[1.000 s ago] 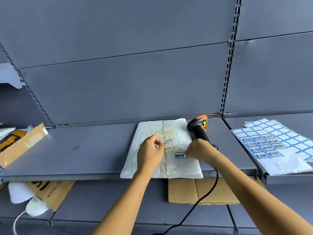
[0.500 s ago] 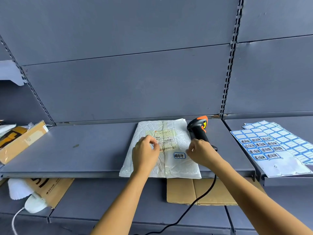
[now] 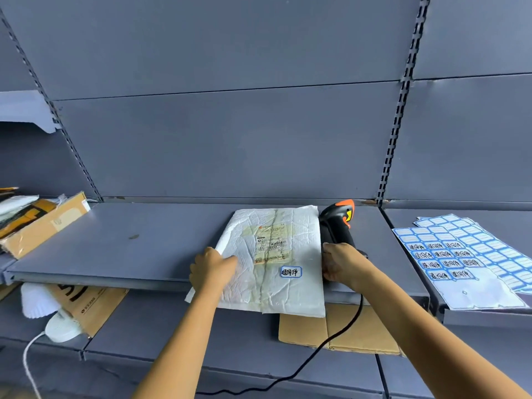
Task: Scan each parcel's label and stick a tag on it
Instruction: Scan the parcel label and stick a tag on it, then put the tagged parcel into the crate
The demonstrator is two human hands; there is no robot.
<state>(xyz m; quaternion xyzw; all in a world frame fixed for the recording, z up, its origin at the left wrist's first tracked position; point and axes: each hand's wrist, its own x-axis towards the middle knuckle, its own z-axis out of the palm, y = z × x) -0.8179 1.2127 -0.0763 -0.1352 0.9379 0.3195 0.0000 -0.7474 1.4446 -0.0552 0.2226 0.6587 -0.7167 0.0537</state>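
One tagged parcel (image 3: 288, 293), one scanner (image 3: 335, 226)

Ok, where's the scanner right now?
Head view, right of centre: the scanner lies on the grey shelf beside the white parcel, at its right edge, its handle under the right hand, left of the tag sheets.

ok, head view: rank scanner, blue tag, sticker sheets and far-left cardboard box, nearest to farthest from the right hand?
1. scanner: gripped by the right hand.
2. blue tag: just left of it, stuck on the white parcel.
3. sticker sheets: farther off, to the right.
4. cardboard box: far left, well past the parcel.
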